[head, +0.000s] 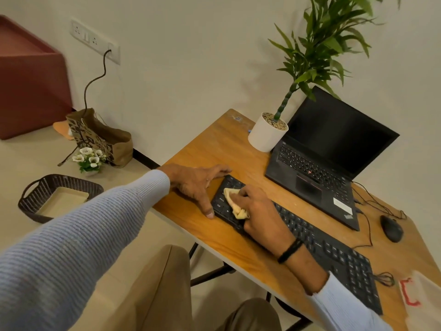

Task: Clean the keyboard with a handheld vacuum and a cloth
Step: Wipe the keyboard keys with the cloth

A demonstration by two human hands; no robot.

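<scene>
A long black keyboard (pixel 322 247) lies diagonally on the wooden desk (pixel 224 149). My right hand (pixel 260 211) grips a crumpled yellow cloth (pixel 235 201) and presses it on the keys at the keyboard's left end. My left hand (pixel 195 182) is spread at that same end, its fingers on the far corner and its thumb against the near edge. No handheld vacuum is in view.
An open black laptop (pixel 334 158) stands behind the keyboard, beside a white potted plant (pixel 266 134). A black wired mouse (pixel 391 228) lies to the right. On the floor are a dark wicker basket (pixel 33 201), a paper bag (pixel 100 137) and a small flower pot (pixel 89 161).
</scene>
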